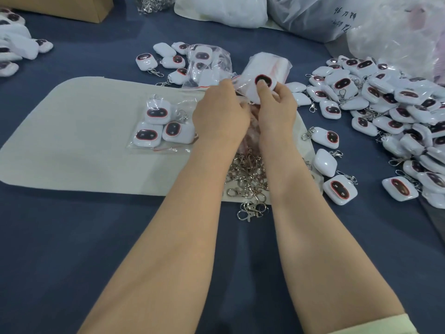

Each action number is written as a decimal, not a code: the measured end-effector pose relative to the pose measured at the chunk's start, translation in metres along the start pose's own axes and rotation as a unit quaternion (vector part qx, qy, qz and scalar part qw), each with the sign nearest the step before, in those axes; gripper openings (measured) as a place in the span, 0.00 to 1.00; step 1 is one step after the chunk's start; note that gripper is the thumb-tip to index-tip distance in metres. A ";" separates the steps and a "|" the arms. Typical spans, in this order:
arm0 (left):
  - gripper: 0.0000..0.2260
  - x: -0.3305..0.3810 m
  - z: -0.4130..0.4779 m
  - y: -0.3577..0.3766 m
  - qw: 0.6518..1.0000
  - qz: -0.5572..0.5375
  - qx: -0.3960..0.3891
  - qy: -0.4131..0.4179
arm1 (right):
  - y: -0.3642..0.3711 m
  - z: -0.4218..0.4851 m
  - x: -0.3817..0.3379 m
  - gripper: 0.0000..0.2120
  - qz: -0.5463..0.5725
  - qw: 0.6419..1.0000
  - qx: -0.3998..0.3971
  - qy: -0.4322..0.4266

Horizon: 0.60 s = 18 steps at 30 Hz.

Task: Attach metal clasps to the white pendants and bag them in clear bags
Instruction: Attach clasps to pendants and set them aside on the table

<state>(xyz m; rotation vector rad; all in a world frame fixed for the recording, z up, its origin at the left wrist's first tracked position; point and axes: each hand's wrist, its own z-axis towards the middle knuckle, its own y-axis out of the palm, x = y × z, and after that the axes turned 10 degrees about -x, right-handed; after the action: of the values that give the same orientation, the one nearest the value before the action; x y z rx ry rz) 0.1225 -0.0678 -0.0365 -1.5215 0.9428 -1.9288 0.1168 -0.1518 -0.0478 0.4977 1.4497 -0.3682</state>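
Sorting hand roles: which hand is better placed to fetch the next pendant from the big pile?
Right, probably: the big pile lies on its side, though the right hand grips a pendant; the left hand would have to cross.

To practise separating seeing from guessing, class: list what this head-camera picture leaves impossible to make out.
All in the head view:
- fingertips of the left hand: hidden behind the hand itself, so its grip is unclear.
- whether the pendant pinched by the right hand has a clasp: fingers and the clear bag cover it.
- handwriting on the grey bag: too small, blurred.
- cardboard box: cut off by the top edge.
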 end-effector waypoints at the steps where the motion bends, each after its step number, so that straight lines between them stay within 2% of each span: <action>1: 0.14 0.001 -0.002 0.001 1.000 0.015 -0.021 -0.004 | 0.000 0.001 0.000 0.03 0.004 1.000 0.015 0.000; 5: 0.13 0.001 -0.009 0.011 0.996 0.053 -0.076 -0.005 | -0.001 0.003 0.000 0.05 0.015 0.999 0.047 -0.005; 12: 0.11 -0.003 -0.003 0.010 0.996 0.038 -0.070 -0.024 | 0.000 0.004 0.001 0.06 0.011 0.999 0.051 0.002; 18: 0.11 -0.003 -0.004 0.012 0.995 0.067 -0.079 -0.015 | 0.001 0.003 0.002 0.05 0.016 0.999 0.048 0.007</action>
<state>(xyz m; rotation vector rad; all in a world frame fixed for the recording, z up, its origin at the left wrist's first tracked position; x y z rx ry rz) 0.1193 -0.0723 -0.0487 -1.5277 1.1763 -1.7693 0.1196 -0.1527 -0.0499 0.6010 1.4399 -0.4108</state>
